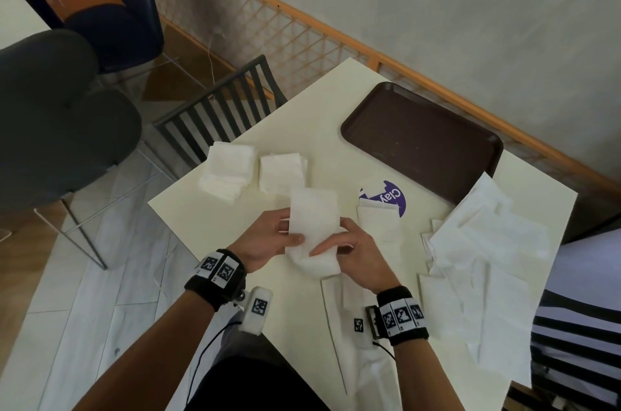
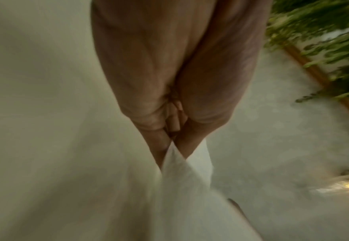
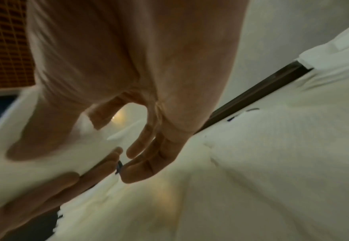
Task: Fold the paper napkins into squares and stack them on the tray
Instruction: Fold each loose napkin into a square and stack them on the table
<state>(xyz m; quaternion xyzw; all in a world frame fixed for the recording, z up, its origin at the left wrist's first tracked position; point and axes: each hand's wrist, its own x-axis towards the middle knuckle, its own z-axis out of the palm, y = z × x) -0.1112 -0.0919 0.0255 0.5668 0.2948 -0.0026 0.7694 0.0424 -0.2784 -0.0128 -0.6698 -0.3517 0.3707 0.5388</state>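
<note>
Napkin in hand (image 1: 314, 229): soft white paper with a faint embossed grain, folded to a long strip; it is held up over the desk, on the near left of the tray, its lower end curling under.
Left hand (image 1: 268, 239): fingers and thumb pinch the strip's left edge; the left wrist view shows a peak of white paper (image 2: 182, 171) squeezed between fingers (image 2: 157, 143), though blurred.
Right hand (image 1: 353, 252): thumb lies across the strip's front with fingers behind it; in the right wrist view the other fingers (image 3: 148, 163) hang loosely curved and the paper contact is smeared.
Tray (image 1: 420, 138): dark brown, matte, rectangular with rounded corners and a raised rim; its near right corner is hidden under loose napkins.
Folded stacks (image 1: 228, 175): two squarish white piles on the desk, left of the tray, side by side.
Loose napkins (image 1: 487, 259): flat, creased white sheets overlapping, spreading from the tray's near corner toward the desk edge.
Sticker (image 1: 389, 197): purple round label just near the tray, reading "Clay", partly covered by a napkin.
Desk (image 1: 302, 114): smooth cream top.
Wristbands (image 1: 218, 272): black, carrying square black-and-white coded tags.
</note>
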